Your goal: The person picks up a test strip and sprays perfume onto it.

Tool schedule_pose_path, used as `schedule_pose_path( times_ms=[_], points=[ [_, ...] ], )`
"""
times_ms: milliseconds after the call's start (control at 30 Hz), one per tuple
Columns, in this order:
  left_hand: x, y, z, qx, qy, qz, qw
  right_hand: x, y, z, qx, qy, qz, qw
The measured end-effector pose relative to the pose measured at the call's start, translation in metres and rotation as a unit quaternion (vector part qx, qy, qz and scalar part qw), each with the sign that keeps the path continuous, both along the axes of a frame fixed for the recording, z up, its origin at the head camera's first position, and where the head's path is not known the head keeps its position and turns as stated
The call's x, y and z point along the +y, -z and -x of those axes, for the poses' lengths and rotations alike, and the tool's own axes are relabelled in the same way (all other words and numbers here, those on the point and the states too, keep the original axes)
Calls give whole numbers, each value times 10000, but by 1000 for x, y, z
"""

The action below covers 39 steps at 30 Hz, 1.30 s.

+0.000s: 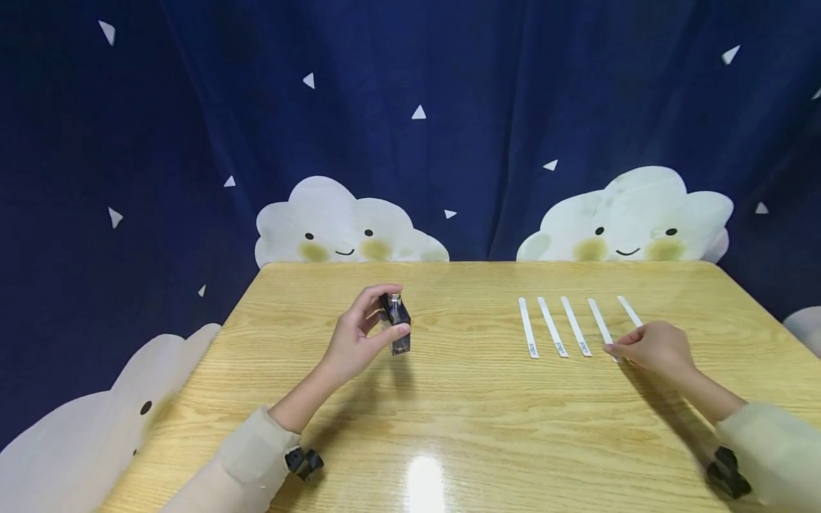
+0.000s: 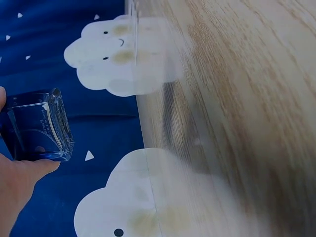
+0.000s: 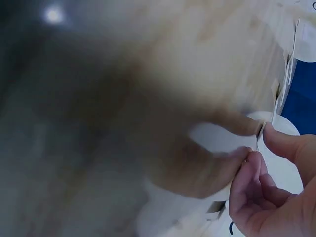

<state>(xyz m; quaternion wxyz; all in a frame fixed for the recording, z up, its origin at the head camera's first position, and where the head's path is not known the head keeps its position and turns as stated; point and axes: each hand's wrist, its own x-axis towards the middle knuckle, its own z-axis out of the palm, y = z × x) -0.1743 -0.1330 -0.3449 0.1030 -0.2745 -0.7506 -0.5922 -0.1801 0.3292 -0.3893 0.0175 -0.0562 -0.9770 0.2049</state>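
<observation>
My left hand point(image 1: 359, 335) grips a dark, clear-walled glass bottle point(image 1: 400, 335) above the table, thumb on its near side and fingers over the top. In the left wrist view, the thick glass base of the bottle point(image 2: 39, 126) faces the camera, with faint lettering on one wall. On the right, my right hand point(image 1: 657, 349) pinches the near end of a white paper strip point(image 1: 600, 319) lying on the table. The right wrist view shows the thumb point(image 3: 281, 143) and curled fingers at that strip's edges. Another white strip point(image 1: 630, 311) is partly hidden behind this hand.
More white strips, such as the leftmost strip point(image 1: 528, 324), lie in a spaced row with small dark print at their near ends. The wooden table point(image 1: 462, 399) is glossy and reflective. Behind it hangs a dark blue curtain point(image 1: 372, 135) with clouds and white triangles.
</observation>
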Motion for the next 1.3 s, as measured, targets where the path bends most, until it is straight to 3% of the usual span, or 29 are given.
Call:
schedule_pose_path(
  times_ms=[267,600,667,767,867,967,1033,1133,1167,1233,1300],
  points=[
    [-2,0,-1,-23,-44,-44,10000,0,-8,2,-493,82,167,9986],
    [-5,-1,-3,-20,-125,33,9999,4,-5,0,-507,185,565,9969],
    [-5,-1,-3,-14,-140,38,9999,4,-4,0,-503,214,735,9958],
    [-5,-1,-2,1,-131,18,9999,5,-3,1,-666,277,1506,9860],
    [-4,0,-2,18,-80,-1,10000,6,-2,3,-984,372,2430,9643],
    [-3,0,-2,-4,-54,-4,10000,8,-1,4,-1350,356,3349,9318],
    [-3,0,-2,-27,-45,-7,10000,8,-1,5,-1580,230,4010,9021],
    [-3,1,-3,-46,-14,-2,10000,5,1,8,-1994,-12,5007,8424],
    [-3,1,-3,-45,5,0,10000,3,1,8,-2098,-90,5226,8263],
    [-2,0,-3,-15,41,12,10000,-2,2,9,-2258,-219,5585,7979],
    [-2,-1,-4,30,55,51,10000,-7,1,9,-2316,-383,5857,7757]
  ],
)
